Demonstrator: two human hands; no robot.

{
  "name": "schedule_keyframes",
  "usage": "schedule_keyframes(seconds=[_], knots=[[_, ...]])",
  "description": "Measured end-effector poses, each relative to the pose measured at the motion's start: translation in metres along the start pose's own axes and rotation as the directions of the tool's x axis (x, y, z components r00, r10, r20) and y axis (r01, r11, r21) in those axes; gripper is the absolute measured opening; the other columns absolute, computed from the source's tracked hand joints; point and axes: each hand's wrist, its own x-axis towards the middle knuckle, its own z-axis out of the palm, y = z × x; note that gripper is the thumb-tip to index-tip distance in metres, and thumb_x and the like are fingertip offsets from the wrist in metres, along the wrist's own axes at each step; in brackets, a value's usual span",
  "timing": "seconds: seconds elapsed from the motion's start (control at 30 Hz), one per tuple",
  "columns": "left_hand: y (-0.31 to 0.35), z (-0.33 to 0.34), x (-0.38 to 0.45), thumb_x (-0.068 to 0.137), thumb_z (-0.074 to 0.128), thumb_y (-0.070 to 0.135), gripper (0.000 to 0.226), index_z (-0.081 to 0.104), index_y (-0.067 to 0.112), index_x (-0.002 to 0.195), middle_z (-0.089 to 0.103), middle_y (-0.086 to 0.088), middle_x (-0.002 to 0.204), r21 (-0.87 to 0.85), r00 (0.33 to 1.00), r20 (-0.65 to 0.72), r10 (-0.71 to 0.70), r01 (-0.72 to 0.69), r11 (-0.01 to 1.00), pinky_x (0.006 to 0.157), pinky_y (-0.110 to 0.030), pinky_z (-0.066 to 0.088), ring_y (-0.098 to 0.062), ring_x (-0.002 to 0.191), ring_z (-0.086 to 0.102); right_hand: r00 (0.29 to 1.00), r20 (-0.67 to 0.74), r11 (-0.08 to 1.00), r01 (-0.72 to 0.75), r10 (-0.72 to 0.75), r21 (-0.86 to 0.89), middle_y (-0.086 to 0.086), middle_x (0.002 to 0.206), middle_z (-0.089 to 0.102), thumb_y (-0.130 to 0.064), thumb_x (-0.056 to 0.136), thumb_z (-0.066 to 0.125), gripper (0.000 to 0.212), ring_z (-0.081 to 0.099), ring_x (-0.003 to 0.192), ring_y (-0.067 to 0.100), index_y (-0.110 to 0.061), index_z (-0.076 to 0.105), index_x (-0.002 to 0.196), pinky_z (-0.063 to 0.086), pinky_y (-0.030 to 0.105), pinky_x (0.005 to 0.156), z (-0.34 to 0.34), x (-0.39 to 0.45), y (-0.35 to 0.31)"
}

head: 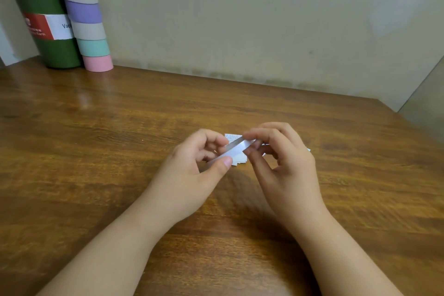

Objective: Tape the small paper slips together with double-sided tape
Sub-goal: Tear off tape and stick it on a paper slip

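Note:
A narrow white strip (236, 149), either tape or a paper slip, is held just above the wooden table (96, 127). My left hand (192, 168) pinches its lower left end between thumb and fingers. My right hand (278, 158) pinches its upper right end with thumb and forefinger. Beneath the hands lies a small pile of white paper slips (231, 137) with fine print, mostly hidden by the strip and my fingers; one corner shows to the right of my right hand.
At the back left stand a dark green bottle (45, 31) with a red and white label and a tall stack of pastel tape rolls (84, 14). A beige wall (264, 19) closes the table's far side, and the table's right edge runs diagonally.

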Motion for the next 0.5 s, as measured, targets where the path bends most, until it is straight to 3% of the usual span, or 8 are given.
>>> schedule_keyframes(seconds=[0.1, 0.23, 0.33, 0.5], knots=[[-0.001, 0.0, 0.0, 0.08, 0.056, 0.028, 0.011, 0.066, 0.031, 0.082, 0.069, 0.015, 0.081, 0.062, 0.998, 0.058, 0.022, -0.026, 0.998, 0.084, -0.027, 0.045, -0.004, 0.087, 0.062, 1.0, -0.024, 1.0, 0.003, -0.003, -0.003, -0.005, 0.098, 0.06, -0.002, 0.084, 0.065, 0.018, 0.058, 0.085, 0.002, -0.009, 0.068, 0.1, 0.048, 0.013, 0.076, 0.0, 0.0, -0.002], [-0.002, 0.001, 0.0, 0.08, 0.063, 0.023, 0.008, 0.069, 0.027, 0.083, 0.071, 0.006, 0.079, -0.043, 1.0, 0.011, 0.013, -0.012, 0.999, 0.079, -0.023, 0.05, -0.007, 0.081, 0.066, 0.998, -0.06, 1.0, 0.0, 0.0, 0.007, -0.004, 0.103, 0.066, -0.012, 0.087, 0.057, 0.019, 0.061, 0.097, 0.003, -0.007, 0.068, 0.102, 0.05, 0.016, 0.08, 0.004, -0.002, -0.01], [0.0, 0.002, -0.001, 0.083, 0.068, 0.007, 0.016, 0.072, 0.023, 0.081, 0.072, 0.002, 0.077, -0.099, 1.0, -0.01, 0.018, -0.019, 0.995, 0.074, -0.021, 0.052, -0.006, 0.075, 0.067, 0.997, -0.074, 1.0, -0.015, 0.015, -0.001, -0.002, 0.107, 0.064, -0.018, 0.087, 0.06, 0.02, 0.061, 0.099, 0.004, -0.007, 0.068, 0.102, 0.052, 0.021, 0.081, 0.01, -0.005, -0.014], [0.002, 0.002, -0.001, 0.082, 0.068, 0.007, 0.016, 0.072, 0.022, 0.084, 0.073, 0.006, 0.079, -0.044, 0.999, -0.032, 0.028, -0.029, 0.999, 0.075, -0.022, 0.053, -0.005, 0.076, 0.066, 0.995, -0.096, 0.997, -0.037, 0.043, 0.063, -0.001, 0.1, 0.066, -0.007, 0.082, 0.067, 0.015, 0.063, 0.094, 0.007, -0.006, 0.069, 0.097, 0.053, 0.024, 0.079, 0.011, -0.005, -0.014]])
